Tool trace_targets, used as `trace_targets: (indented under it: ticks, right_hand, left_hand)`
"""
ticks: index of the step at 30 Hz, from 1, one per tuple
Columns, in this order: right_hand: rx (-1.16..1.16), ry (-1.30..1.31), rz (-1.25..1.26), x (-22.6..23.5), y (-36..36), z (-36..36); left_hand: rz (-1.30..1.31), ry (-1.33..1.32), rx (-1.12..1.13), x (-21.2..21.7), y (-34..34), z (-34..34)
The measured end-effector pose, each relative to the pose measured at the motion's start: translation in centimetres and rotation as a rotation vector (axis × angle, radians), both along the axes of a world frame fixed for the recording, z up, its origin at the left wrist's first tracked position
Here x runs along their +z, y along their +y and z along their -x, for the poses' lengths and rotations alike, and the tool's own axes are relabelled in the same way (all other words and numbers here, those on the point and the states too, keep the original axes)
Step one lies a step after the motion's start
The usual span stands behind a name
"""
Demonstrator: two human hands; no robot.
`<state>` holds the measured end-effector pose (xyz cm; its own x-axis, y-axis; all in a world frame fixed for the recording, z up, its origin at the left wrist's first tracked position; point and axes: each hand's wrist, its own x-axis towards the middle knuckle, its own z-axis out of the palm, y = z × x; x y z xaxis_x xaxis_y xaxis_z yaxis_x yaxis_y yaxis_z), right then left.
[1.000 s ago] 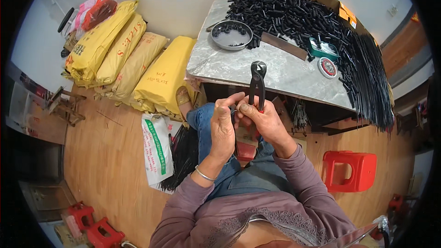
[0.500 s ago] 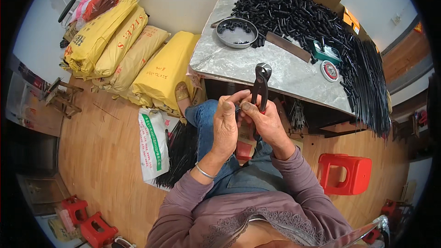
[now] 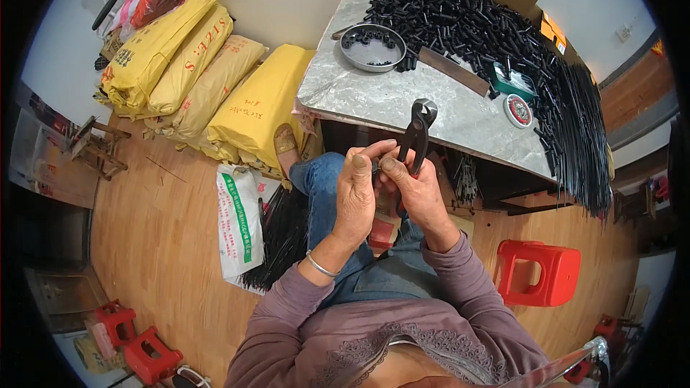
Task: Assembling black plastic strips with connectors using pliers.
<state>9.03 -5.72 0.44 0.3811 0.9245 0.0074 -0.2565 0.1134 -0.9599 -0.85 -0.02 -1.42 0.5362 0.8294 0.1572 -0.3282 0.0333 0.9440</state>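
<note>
Just in front of the table edge, above my lap, my two hands meet at the fingertips. My right hand (image 3: 425, 197) is closed round a pair of end-cutting pincers (image 3: 415, 133) with dark handles showing some red; their jaws point up and away from me. My left hand (image 3: 355, 190) is closed in a pinch, its thumb raised beside the right thumb. Between the fingertips of both hands sits a small dark piece (image 3: 375, 167), mostly covered, so its kind does not show. A silver bangle (image 3: 321, 265) circles my left wrist.
The grey marbled table (image 3: 345, 93) bears a round metal dish (image 3: 372, 66) with black pieces, a heap of short black tubes (image 3: 460, 25), long black strands (image 3: 581, 136) and a green box (image 3: 514, 82). Yellow sacks (image 3: 259, 93) lie left; a red stool (image 3: 539, 273) stands right.
The pincers' head has swung slightly to the right, tilting more. Both hands stay together at nearly the same spot, and the view has shifted a little.
</note>
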Motion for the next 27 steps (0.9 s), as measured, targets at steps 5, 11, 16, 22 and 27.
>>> trace_targets:
  ticks: [5,11,16,22,27]
  right_hand:
    - [-0.005,0.020,0.026,-0.2,-0.1,0.1]
    - [-0.028,-0.023,0.021,-0.4,-0.1,0.3]
    - [-0.233,-0.225,0.085,-1.1,-0.6,2.8]
    - [-0.204,-0.827,-0.146,-0.5,-1.4,3.0]
    - [0.295,-0.216,0.205,5.5,-2.2,0.6]
  left_hand:
    - [0.066,-0.040,-0.025,0.3,-0.1,0.1]
    - [0.057,-0.039,-0.021,0.6,-0.3,0.1]
    - [0.004,-0.041,0.080,-1.1,-0.7,-0.4]
    - [-0.001,-0.007,0.122,-0.7,0.1,0.5]
    - [0.273,0.021,0.040,-0.2,1.4,1.4]
